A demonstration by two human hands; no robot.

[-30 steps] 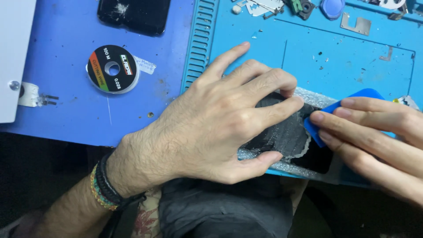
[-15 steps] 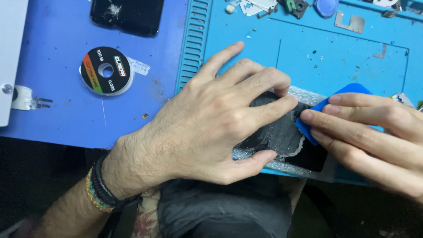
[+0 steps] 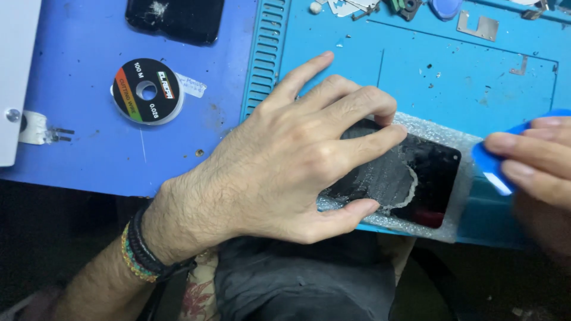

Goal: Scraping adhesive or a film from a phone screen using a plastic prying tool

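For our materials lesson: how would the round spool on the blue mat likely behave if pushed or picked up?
The spool lies flat, so it would probably slide, not roll. It looks thin, likely light. On edge, its round shape could roll away.

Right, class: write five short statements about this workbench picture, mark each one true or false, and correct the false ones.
1. The left hand presses down on the dark phone panel. True.
2. The right hand holds a red screwdriver. False: it holds a blue plastic pick.
3. The panel lies on bubble wrap. True.
4. The wire spool sits on the panel. False: it lies apart, on the darker blue mat.
5. The left wrist is bare. False: it wears bracelets.
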